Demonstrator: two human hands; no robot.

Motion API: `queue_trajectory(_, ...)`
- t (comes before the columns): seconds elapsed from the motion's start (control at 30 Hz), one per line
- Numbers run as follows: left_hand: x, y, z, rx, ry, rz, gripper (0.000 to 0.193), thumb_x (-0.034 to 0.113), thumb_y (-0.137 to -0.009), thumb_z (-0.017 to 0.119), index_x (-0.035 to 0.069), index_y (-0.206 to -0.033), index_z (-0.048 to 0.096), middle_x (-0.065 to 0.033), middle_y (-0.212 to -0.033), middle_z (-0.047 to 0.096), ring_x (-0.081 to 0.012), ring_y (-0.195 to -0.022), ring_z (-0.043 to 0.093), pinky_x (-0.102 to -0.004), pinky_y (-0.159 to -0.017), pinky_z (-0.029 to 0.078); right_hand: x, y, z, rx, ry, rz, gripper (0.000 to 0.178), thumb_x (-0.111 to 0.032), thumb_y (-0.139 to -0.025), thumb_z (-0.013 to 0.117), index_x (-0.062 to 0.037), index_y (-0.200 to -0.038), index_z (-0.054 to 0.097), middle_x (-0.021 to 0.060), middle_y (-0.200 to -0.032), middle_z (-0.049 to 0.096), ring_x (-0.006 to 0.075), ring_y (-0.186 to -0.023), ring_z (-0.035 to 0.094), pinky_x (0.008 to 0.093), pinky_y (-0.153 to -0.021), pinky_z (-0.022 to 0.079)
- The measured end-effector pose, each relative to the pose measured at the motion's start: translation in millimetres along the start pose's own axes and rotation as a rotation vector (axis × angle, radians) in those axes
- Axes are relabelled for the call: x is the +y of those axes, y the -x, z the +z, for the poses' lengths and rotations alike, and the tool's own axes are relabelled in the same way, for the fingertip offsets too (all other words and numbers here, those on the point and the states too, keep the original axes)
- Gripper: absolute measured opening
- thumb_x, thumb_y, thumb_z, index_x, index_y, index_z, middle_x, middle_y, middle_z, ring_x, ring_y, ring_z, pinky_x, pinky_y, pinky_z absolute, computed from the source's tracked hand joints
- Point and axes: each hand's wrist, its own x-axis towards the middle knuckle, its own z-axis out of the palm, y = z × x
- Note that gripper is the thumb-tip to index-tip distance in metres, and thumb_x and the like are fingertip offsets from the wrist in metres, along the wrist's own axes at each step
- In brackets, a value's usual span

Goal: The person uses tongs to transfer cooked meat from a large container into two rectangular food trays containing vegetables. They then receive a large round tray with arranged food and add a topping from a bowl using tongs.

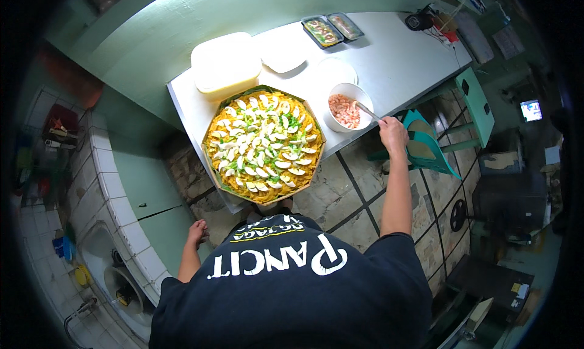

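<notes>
My right hand (393, 134) is closed around the handle of a metal spoon (369, 111). The spoon's far end dips into small pink pieces that look like peeled shrimp (344, 110), inside a white round tub (334, 124). Left of the tub lies a large octagonal tray (316, 180) at the table's near edge. Yellow-orange noodles (262, 195) fill it, topped with many boiled egg slices (282, 165) and chopped greens. Down by my left side hangs my left hand (197, 232), away from the table, its fingers loosely bent and apart with nothing seen in them.
The white table (392, 57) carries a big lidded tub (226, 62), a white lid (284, 59) and two black food trays (323, 31). A green chair (426, 143) stands right of the table. A tiled counter with a sink (100, 242) is at left.
</notes>
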Motion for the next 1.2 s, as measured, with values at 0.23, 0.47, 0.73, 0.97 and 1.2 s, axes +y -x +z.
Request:
queue_trajectory(0.23, -19.4, 10.8, -2.2, 0.048, 0.018, -0.026, 0.041, 0.041, -0.092, 0.053, 0.022, -0.129, 0.050, 0.0008, -0.104, 0.060, -0.0171, -0.080, 0.060, -0.0397, -0.070, 0.045, -75.6, 20.3, 23.7, 0.035, -0.517, -0.399, 0.023, -0.025, -0.089, 0.057, -0.0087, -0.101, 0.068, 0.0109, -0.098, 0.067, 0.0301, -0.087, 0.064, 0.0383, -0.076, 0.049)
queue_trajectory(0.47, -9.7, 33.8, 7.0, 0.086, 0.061, -0.021, 0.043, 0.041, -0.093, 0.052, 0.021, -0.130, 0.050, -0.0005, -0.110, 0.061, -0.0163, -0.082, 0.060, -0.0373, -0.067, 0.046, -197.2, 46.0, 80.4, -0.164, -0.482, -0.595, 0.022, -0.028, -0.089, 0.055, -0.0101, -0.093, 0.069, 0.0096, -0.091, 0.065, 0.0281, -0.085, 0.063, 0.0400, -0.077, 0.049)
queue_trajectory(0.73, -56.9, 35.8, 9.0, 0.074, 0.125, -0.064, 0.039, 0.042, -0.093, 0.051, 0.021, -0.126, 0.051, 0.0010, -0.105, 0.058, -0.0183, -0.081, 0.058, -0.0371, -0.063, 0.044, -173.6, 27.0, 60.1, -0.073, -0.567, -0.502, 0.023, -0.025, -0.089, 0.056, -0.0074, -0.098, 0.068, 0.0138, -0.094, 0.066, 0.0314, -0.086, 0.063, 0.0395, -0.077, 0.049)
queue_trajectory(0.97, -67.5, 22.2, -0.2, -0.016, -0.088, -0.074, 0.030, 0.042, -0.094, 0.048, 0.023, -0.116, 0.053, 0.0027, -0.095, 0.055, -0.0198, -0.078, 0.058, -0.0404, -0.061, 0.043, -28.4, -11.6, -11.7, 0.214, -0.223, -0.174, 0.026, -0.029, -0.087, 0.059, -0.0060, -0.096, 0.068, 0.0140, -0.095, 0.067, 0.0328, -0.086, 0.064, 0.0393, -0.076, 0.050)
queue_trajectory(1.2, -9.4, -3.9, 3.9, 0.013, 0.057, 0.037, 0.038, 0.041, -0.092, 0.054, 0.022, -0.126, 0.051, -0.0002, -0.106, 0.059, -0.0198, -0.080, 0.059, -0.0404, -0.067, 0.044, -6.7, 7.6, 13.9, -0.014, 0.046, -0.132, 0.024, -0.025, -0.090, 0.054, -0.0042, -0.094, 0.066, 0.0159, -0.100, 0.064, 0.0388, -0.089, 0.063, 0.0492, -0.077, 0.050)
